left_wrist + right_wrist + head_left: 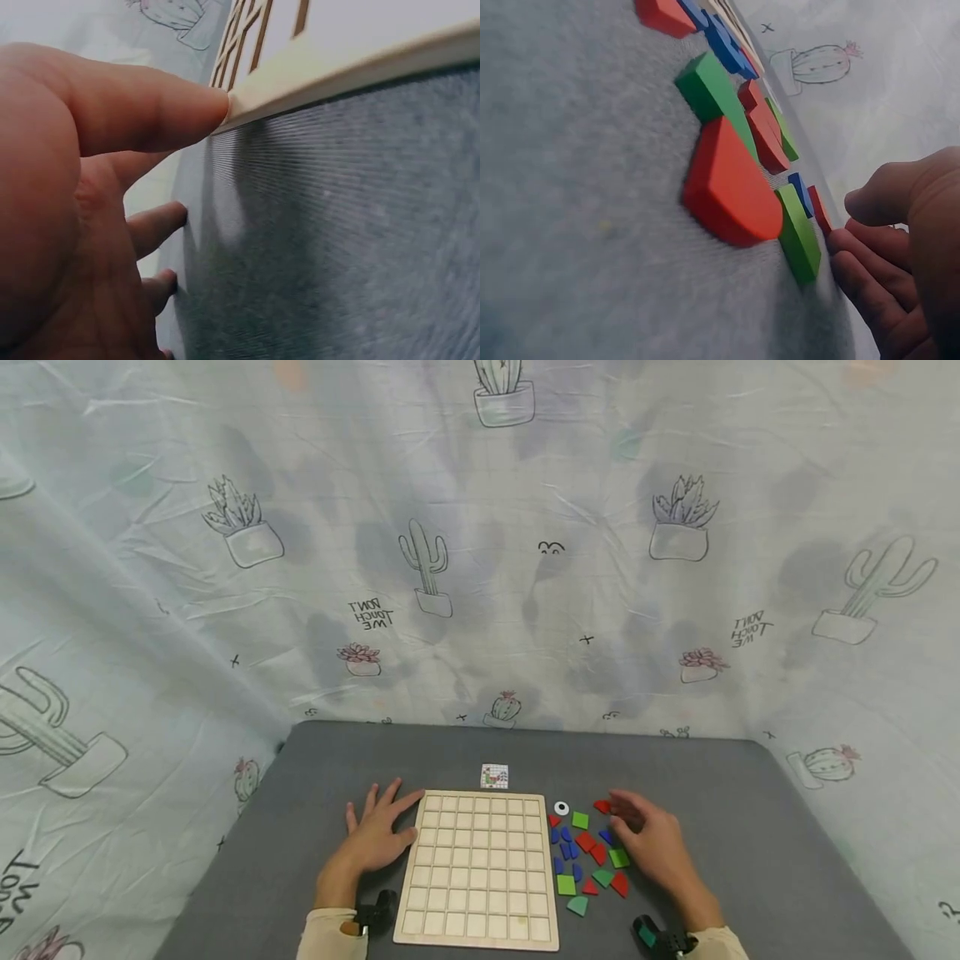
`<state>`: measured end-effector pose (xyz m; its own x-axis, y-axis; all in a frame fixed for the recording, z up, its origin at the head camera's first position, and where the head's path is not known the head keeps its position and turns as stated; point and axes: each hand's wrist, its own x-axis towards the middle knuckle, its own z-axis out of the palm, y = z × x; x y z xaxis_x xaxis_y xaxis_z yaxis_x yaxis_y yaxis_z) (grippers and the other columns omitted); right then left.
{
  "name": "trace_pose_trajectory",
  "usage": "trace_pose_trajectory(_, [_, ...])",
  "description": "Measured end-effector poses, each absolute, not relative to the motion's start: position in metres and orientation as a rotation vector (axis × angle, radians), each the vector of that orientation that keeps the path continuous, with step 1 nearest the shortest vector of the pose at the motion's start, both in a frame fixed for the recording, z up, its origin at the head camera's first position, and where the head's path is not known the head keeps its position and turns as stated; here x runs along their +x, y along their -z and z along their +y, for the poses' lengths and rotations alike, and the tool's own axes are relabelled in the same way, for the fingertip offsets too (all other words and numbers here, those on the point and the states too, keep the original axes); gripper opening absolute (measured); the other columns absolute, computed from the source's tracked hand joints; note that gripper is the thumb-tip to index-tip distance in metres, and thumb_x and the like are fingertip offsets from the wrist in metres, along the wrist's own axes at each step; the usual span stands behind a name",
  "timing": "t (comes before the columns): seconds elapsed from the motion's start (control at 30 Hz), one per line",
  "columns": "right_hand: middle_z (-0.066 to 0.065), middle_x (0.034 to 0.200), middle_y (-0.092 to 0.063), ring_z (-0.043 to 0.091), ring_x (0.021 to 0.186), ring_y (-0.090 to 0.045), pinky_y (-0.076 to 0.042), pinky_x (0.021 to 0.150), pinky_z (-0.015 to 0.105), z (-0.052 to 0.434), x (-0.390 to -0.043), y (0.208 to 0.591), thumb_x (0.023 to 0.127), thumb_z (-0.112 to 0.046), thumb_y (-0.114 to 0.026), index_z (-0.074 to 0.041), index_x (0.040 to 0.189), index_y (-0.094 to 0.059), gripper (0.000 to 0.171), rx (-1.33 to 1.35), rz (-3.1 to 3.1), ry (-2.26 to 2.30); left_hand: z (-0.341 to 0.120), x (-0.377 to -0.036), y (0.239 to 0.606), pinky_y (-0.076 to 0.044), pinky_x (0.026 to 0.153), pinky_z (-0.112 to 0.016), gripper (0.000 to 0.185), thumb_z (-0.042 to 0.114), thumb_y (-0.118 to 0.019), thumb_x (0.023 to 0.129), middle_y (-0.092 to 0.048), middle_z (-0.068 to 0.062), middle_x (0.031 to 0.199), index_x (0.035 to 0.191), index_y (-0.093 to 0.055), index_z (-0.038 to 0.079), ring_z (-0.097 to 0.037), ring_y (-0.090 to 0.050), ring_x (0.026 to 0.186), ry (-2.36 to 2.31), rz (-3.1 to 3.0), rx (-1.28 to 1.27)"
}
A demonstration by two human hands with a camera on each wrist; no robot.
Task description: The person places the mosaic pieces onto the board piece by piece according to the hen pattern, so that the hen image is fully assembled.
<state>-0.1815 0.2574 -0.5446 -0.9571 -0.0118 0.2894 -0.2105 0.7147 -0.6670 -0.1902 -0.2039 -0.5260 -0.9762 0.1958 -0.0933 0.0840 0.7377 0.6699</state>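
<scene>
The left hand (375, 837) is laid flat on the desk (315, 793), fingers spread, thumb touching the wooden grid board (480, 868), whose cells are bare. Right of the board, coloured pieces (588, 860) are touched by the loosely curled right hand (651, 839), nothing held.

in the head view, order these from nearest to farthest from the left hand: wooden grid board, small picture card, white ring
1. wooden grid board, touching the left hand on its right
2. small picture card, beyond the board's far edge
3. white ring, across the board, near the coloured pieces
</scene>
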Motion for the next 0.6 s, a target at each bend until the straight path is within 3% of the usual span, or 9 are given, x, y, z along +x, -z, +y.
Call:
trace_pose_trajectory(0.27, [0.015,0.122,-0.081,0.034,0.105,-0.08,-0.065,0.091,0.056,0.256,-0.195,0.549,0.091,0.001,-0.082,-0.001,0.135,-0.073,0.045,0.224,-2.6,-0.994,-0.205,-0.194,0.532,0.024,0.121,-0.081,0.064,0.015,-0.07,0.104,-0.016,-0.023,0.182,0.165,-0.053,0.021,-0.057,0.006,0.167,-1.096,2.757,0.277])
trace_pose_trajectory(0.6, [0.013,0.119,-0.082,0.032,0.103,-0.081,-0.064,0.091,0.057,0.252,-0.205,0.554,0.089,0.003,-0.084,-0.003,0.133,-0.075,0.045,0.231,-2.623,-0.946,-0.209,-0.194,0.535,0.022,0.123,-0.079,0.064,0.016,-0.073,0.101,-0.02,-0.022,0.182,0.162,-0.057,0.022,-0.055,0.004,0.168,-1.127,2.778,0.274])
